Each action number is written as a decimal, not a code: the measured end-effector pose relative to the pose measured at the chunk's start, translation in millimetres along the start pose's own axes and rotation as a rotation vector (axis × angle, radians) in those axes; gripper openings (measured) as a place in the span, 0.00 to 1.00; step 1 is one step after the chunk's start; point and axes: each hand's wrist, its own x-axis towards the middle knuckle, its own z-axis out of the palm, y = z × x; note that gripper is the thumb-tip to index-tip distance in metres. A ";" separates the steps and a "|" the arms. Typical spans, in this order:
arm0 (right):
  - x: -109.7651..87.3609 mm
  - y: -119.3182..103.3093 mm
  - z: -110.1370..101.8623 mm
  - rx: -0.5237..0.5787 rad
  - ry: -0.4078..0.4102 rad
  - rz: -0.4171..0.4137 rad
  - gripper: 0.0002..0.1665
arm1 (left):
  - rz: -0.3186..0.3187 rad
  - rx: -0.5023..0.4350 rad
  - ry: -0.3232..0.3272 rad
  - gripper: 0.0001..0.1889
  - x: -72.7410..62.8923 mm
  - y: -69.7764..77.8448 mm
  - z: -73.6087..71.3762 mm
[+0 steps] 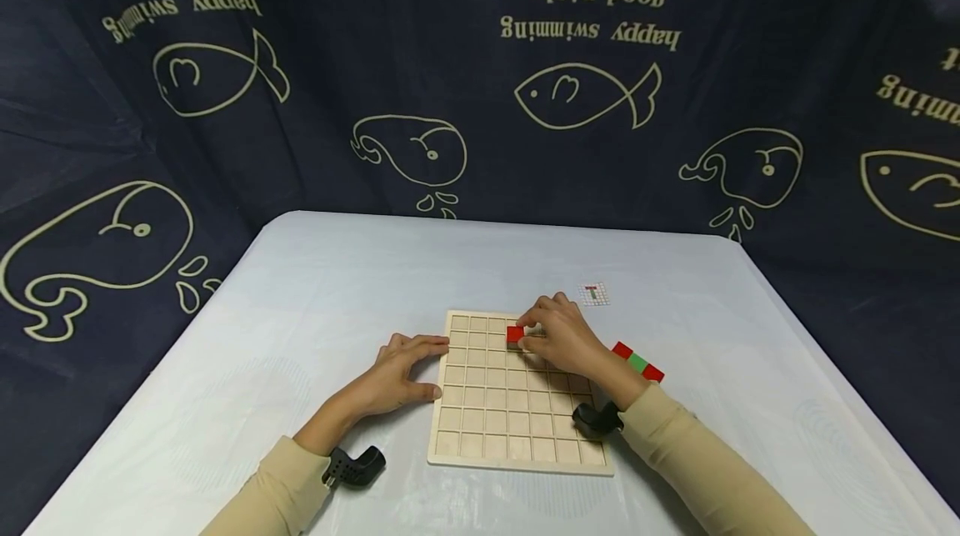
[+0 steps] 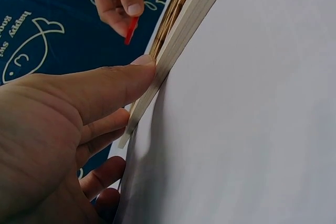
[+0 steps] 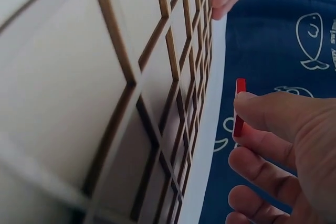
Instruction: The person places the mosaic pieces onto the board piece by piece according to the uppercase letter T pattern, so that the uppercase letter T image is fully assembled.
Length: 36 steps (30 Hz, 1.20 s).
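A wooden grid board (image 1: 476,397) with square cells lies flat on the table. My right hand (image 1: 561,338) pinches a thin red square tile (image 1: 514,333) between thumb and index finger, held over the far part of the board. In the right wrist view, the tile (image 3: 240,107) stands on edge, apart from the grid (image 3: 137,85). My left hand (image 1: 397,375) rests at the board's left edge; in the left wrist view its thumb touches the wooden rim (image 2: 173,51). Those fingers look relaxed. The right hand and forearm hide some cells.
Right of the board, partly behind the right forearm, lie a green tile (image 1: 637,363) and red tiles (image 1: 653,373) in a row. A small printed pattern card (image 1: 594,294) lies beyond the right hand. A dark printed curtain (image 1: 480,77) hangs behind the white table (image 1: 360,269).
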 end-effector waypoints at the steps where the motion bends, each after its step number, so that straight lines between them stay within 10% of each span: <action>1: 1.1 -0.6 1.0 -0.001 -0.003 0.001 0.15 | -0.002 -0.003 -0.001 0.33 -0.1 0.3 -0.1; 36: 17.0 -8.7 25.8 -0.001 -0.083 0.023 0.14 | 0.004 0.010 0.015 0.33 0.3 0.1 0.3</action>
